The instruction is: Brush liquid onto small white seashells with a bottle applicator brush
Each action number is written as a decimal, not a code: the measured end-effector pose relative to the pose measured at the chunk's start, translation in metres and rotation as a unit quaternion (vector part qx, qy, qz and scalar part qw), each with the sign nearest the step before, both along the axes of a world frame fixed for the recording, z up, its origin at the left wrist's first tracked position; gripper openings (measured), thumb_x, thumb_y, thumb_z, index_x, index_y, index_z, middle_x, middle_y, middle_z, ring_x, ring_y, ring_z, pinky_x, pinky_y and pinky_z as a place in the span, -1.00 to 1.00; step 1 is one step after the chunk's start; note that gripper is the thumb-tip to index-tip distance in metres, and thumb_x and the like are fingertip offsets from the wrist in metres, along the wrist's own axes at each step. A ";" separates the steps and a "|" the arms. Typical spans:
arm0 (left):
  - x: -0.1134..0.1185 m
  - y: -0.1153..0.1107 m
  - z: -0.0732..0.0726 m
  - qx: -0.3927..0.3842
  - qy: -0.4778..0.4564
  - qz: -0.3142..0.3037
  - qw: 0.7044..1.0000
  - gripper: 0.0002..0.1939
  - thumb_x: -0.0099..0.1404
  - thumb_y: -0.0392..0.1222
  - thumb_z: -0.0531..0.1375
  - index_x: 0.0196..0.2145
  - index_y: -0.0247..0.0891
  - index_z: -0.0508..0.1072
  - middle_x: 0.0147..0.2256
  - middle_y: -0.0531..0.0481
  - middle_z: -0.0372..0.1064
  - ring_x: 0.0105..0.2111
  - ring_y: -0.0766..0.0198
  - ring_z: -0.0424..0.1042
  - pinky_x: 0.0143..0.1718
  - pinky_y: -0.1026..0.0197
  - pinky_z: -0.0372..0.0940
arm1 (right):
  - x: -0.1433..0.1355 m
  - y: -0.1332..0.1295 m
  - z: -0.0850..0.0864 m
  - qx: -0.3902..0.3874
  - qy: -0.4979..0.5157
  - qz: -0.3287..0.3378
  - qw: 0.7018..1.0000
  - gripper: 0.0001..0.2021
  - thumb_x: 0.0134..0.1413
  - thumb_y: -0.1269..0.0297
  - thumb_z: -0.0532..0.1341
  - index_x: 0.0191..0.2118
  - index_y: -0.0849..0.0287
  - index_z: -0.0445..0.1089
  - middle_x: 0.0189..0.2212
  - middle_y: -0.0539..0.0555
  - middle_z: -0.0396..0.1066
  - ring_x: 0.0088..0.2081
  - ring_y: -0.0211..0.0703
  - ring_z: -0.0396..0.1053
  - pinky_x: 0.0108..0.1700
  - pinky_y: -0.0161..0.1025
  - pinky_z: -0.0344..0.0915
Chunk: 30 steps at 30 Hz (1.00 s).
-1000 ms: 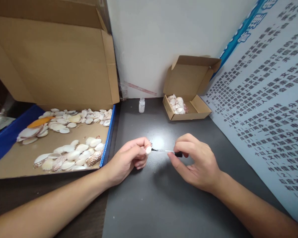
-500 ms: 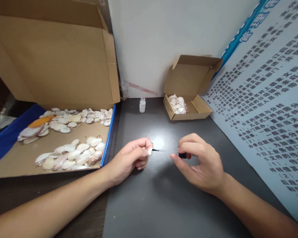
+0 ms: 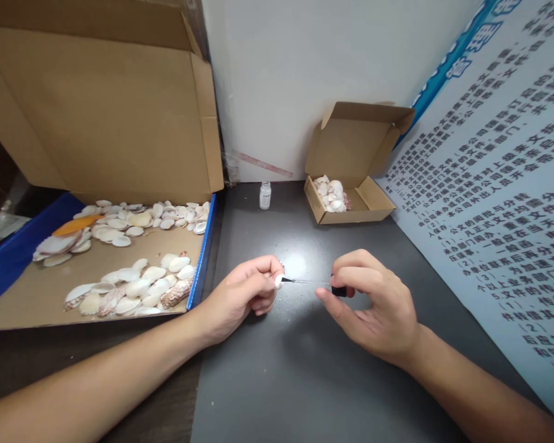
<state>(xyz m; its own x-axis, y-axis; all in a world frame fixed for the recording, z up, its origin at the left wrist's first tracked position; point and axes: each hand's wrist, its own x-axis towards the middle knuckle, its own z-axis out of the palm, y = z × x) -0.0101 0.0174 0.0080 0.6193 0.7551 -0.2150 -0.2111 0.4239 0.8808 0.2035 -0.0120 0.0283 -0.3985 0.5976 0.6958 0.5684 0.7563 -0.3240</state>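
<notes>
1. Left hand (image 3: 245,294): thumb and bent forefinger pinch a small white shell (image 3: 279,282); the other fingers curl inward. The shell sits near the middle of the view, and the clock directions below are taken from it.
2. Right hand (image 3: 376,301), at 3 o'clock: fingers and thumb close around the black handle of a thin brush (image 3: 311,282). The brush lies nearly level and points to 9 o'clock, its dark tip touching the shell.
3. Just beyond the left fingertips, a small textured piece (image 3: 282,267) shows, mostly hidden; I cannot tell what it is.
4. At 12 o'clock, a small clear bottle (image 3: 264,197) stands upright and uncapped on the dark tabletop (image 3: 258,394), near the pale wall (image 3: 305,80).
5. Between 1 and 2 o'clock, an open small carton (image 3: 357,216) holds whitish shells (image 3: 333,195) in its left part.
6. Between 9 and 10 o'clock, an open large box (image 3: 115,117) holds many loose shells (image 3: 138,288) and an orange piece (image 3: 77,225).
7. At 2 o'clock, a printed sheet (image 3: 503,203) slants along the table's edge.
</notes>
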 end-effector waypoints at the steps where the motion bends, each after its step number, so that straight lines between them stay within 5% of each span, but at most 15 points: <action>1: 0.000 0.000 0.000 0.000 0.001 0.000 1.000 -0.89 0.20 -0.23 0.13 -0.44 -0.23 0.24 -0.62 0.19 -0.02 -0.60 0.42 -0.05 -0.52 0.28 -0.06 | 0.000 0.000 -0.001 -0.003 -0.002 0.001 1.000 -0.81 0.15 0.48 0.26 -0.21 0.11 0.26 -0.41 -0.02 0.30 -0.43 -0.28 0.26 -0.46 -0.33 0.24; 30: 0.002 0.001 0.000 -0.020 -0.030 0.058 0.998 -0.78 0.24 -0.14 0.26 -0.44 -0.23 0.29 -0.63 0.22 -0.04 -0.62 0.45 -0.10 -0.57 0.33 -0.06 | -0.004 -0.004 0.000 -0.055 -0.013 -0.005 0.998 -0.79 0.15 0.32 0.28 -0.31 0.09 0.17 -0.55 -0.13 0.20 -0.55 -0.33 0.15 -0.48 -0.31 0.12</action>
<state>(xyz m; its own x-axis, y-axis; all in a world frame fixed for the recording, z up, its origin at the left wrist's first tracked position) -0.0081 0.0182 0.0077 0.5418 0.8137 -0.2108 -0.3129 0.4280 0.8479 0.1997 -0.0156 0.0279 -0.4089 0.6735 0.6158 0.5843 0.7115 -0.3902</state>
